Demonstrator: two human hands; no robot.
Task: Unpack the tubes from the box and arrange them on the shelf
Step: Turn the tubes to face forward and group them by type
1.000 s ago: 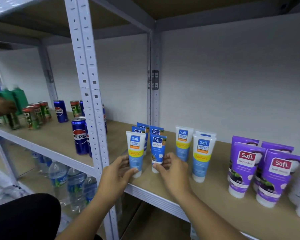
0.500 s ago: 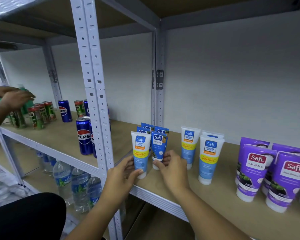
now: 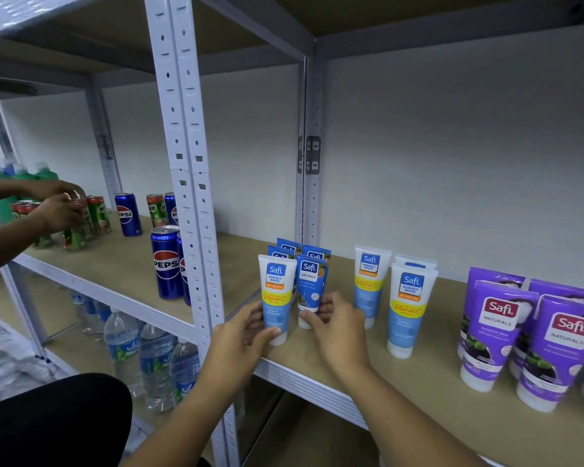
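Here your left hand (image 3: 240,335) wraps its fingers (image 3: 273,332) around the lower part of the white-and-blue tube (image 3: 275,298), which stands cap-down on the shelf (image 3: 351,358) just right of the upright post (image 3: 196,230). Your right hand (image 3: 338,326) pinches the smaller blue tube (image 3: 310,288) just right of that one, fingers closed on its base.

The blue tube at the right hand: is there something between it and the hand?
Nothing visible. The right hand already has its fingers on the lower part of the blue tube, which stands upright on the shelf beside the white tube.
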